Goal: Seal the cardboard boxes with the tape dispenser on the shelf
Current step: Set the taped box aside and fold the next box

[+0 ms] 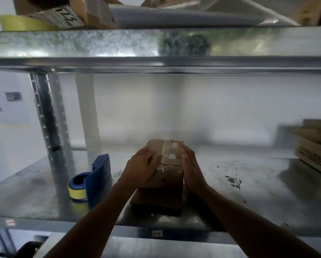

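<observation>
A small brown cardboard box [170, 151] sits on a second, darker box [157, 200] in the middle of the metal shelf [249, 198]. Clear tape runs over its top seam and down its front. My left hand [142, 168] lies over the box's left top edge, fingers spread across the top. My right hand [190, 166] presses flat against the box's right side, fingers straight. A blue tape dispenser [94, 180] with a yellow roll of tape stands on the shelf to the left, apart from both hands.
An open cardboard box [314, 148] stands at the shelf's far right. A steel upright [51, 131] rises at the left, near the dispenser. The upper shelf beam [156, 47] carries more boxes and a yellow-green roll [23, 24].
</observation>
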### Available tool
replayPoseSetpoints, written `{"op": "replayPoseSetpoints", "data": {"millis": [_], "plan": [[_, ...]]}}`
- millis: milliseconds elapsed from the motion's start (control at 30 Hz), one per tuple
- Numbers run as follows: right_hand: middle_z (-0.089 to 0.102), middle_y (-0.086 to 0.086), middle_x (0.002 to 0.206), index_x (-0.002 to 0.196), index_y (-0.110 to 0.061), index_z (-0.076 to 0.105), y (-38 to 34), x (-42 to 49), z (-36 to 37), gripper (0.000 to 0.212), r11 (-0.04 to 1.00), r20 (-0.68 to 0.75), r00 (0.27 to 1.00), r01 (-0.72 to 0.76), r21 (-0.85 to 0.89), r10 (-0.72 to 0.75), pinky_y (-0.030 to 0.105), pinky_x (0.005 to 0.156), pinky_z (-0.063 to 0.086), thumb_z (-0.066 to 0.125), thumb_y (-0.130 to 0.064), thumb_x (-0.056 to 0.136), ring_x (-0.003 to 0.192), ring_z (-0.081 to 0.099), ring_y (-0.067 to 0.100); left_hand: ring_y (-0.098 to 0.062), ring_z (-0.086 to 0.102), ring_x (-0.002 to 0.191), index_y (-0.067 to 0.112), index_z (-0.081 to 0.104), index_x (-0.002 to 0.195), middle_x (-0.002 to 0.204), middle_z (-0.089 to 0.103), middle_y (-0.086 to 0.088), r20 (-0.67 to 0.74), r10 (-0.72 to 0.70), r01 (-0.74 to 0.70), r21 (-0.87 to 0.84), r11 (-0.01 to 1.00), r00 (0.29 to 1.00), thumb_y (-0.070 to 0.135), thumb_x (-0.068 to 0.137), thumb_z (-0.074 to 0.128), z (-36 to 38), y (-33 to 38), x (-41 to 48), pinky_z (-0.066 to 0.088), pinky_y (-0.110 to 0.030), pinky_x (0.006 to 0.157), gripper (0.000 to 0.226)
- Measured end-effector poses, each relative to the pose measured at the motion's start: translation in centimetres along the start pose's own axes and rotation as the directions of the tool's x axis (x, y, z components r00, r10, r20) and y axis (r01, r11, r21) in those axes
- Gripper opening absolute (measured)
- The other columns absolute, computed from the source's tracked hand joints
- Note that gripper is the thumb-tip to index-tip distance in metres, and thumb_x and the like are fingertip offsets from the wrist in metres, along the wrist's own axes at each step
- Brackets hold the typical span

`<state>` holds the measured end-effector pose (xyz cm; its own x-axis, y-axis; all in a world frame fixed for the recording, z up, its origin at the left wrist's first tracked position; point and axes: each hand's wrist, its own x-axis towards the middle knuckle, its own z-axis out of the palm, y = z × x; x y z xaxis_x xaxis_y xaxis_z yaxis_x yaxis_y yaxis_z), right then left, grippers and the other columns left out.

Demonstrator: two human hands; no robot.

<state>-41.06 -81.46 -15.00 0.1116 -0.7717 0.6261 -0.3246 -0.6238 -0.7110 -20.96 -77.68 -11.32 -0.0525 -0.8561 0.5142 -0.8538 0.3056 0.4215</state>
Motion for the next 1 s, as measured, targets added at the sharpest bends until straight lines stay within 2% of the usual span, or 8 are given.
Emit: {"op": "replayPoseSetpoints", "data": {"millis": [167, 300, 500, 567, 633, 733, 900, 1000], "plan": [[0.039, -0.01, 0.158, 0.156, -0.027, 0.036, 0.1, 0.3, 0.4, 0.069, 0.995, -0.037, 0.995, -0.093, 0.037, 0.095, 0.041, 0.121, 0.031, 0.021, -0.065, 0.101, 0.145, 0.035, 0.001, -0.021, 0.059, 0.112, 0.022, 0.07, 0.107, 0.119, 0.065, 0.001, -0.022, -0.032, 0.03, -0.065, 0.997, 0.999, 0.054, 0.103, 0.041, 0.5, 0.3, 0.1, 0.047, -0.032, 0.095, 0.043], [0.037, -0.011, 0.16, 0.155, -0.044, 0.031, -0.4, 0.7, 0.5, 0.068, 0.935, 0.067, 0.968, -0.249, 0.253, 0.24, 0.037, 0.122, 0.029, 0.027, -0.074, 0.094, 0.147, 0.037, 0.014, -0.021, 0.051, 0.133, 0.023, 0.07, 0.123, 0.145, 0.056, -0.002, 0.012, -0.072, 0.073, -0.104, 0.992, 0.997, 0.06, 0.098, 0.049, 0.5, 0.8, 0.7, 0.04, -0.033, 0.107, 0.05], [0.067, 0.004, 0.133, 0.149, -0.034, 0.048, -2.3, 1.2, -1.5, 0.065, 0.85, 0.086, 0.953, -0.299, 0.434, 0.292, 0.051, 0.107, 0.049, 0.041, -0.068, 0.093, 0.122, 0.065, 0.026, 0.002, 0.041, 0.123, 0.02, 0.056, 0.144, 0.152, 0.042, 0.007, 0.144, 0.031, -0.003, -0.193, 0.981, 0.989, 0.059, 0.091, 0.064, -0.4, 1.0, 1.4, 0.023, 0.003, 0.09, 0.067], [0.071, 0.0, 0.126, 0.136, -0.03, 0.061, -3.1, 1.6, -2.8, 0.041, 0.853, 0.107, 0.964, -0.265, 0.45, 0.243, 0.045, 0.104, 0.053, 0.038, -0.048, 0.106, 0.121, 0.065, 0.024, 0.0, 0.039, 0.13, 0.023, 0.049, 0.149, 0.153, 0.038, 0.009, 0.182, 0.056, -0.012, -0.234, 0.972, 0.982, 0.058, 0.091, 0.064, -0.9, 1.0, 1.5, 0.028, -0.006, 0.102, 0.07], [0.069, -0.017, 0.125, 0.13, -0.038, 0.062, -3.8, 1.8, -4.3, 0.034, 0.885, 0.141, 0.972, -0.231, 0.404, 0.19, 0.02, 0.093, 0.053, 0.036, -0.032, 0.11, 0.116, 0.064, 0.0, -0.005, 0.04, 0.135, 0.027, 0.045, 0.152, 0.153, 0.037, 0.01, 0.19, 0.077, -0.024, -0.266, 0.964, 0.979, 0.063, 0.09, 0.059, -1.3, 1.1, 1.4, 0.033, -0.013, 0.105, 0.073], [0.047, -0.018, 0.146, 0.149, -0.035, 0.039, -4.1, 1.9, -5.9, 0.042, 0.922, 0.188, 0.97, -0.211, 0.326, 0.156, 0.003, 0.091, 0.042, 0.043, -0.024, 0.108, 0.114, 0.051, -0.023, -0.002, 0.04, 0.135, 0.037, 0.043, 0.15, 0.15, 0.04, 0.015, 0.207, 0.074, 0.014, -0.393, 0.919, 0.976, 0.073, 0.084, 0.046, -1.7, 1.5, 0.8, 0.033, 0.001, 0.09, 0.076], [0.039, -0.014, 0.157, 0.153, -0.035, 0.04, -5.5, 2.4, -7.2, 0.051, 0.943, 0.15, 0.98, -0.169, 0.288, 0.13, 0.027, 0.113, 0.039, 0.054, -0.033, 0.104, 0.137, 0.044, 0.001, -0.012, 0.042, 0.135, 0.035, 0.04, 0.152, 0.145, 0.047, 0.006, 0.234, 0.158, -0.077, -0.323, 0.943, 0.959, 0.08, 0.078, 0.062, -1.9, 3.1, 1.3, 0.039, -0.029, 0.111, 0.089], [0.034, -0.013, 0.159, 0.153, -0.035, 0.039, -6.6, 2.6, -7.6, 0.054, 0.958, 0.152, 0.982, -0.146, 0.246, 0.111, 0.036, 0.122, 0.031, 0.057, -0.029, 0.103, 0.144, 0.035, 0.005, -0.014, 0.056, 0.125, 0.039, 0.046, 0.145, 0.137, 0.056, 0.007, 0.207, 0.078, 0.018, -0.426, 0.905, 0.975, 0.086, 0.071, 0.053, -2.0, 4.9, 1.2, 0.051, -0.037, 0.1, 0.089]]}}
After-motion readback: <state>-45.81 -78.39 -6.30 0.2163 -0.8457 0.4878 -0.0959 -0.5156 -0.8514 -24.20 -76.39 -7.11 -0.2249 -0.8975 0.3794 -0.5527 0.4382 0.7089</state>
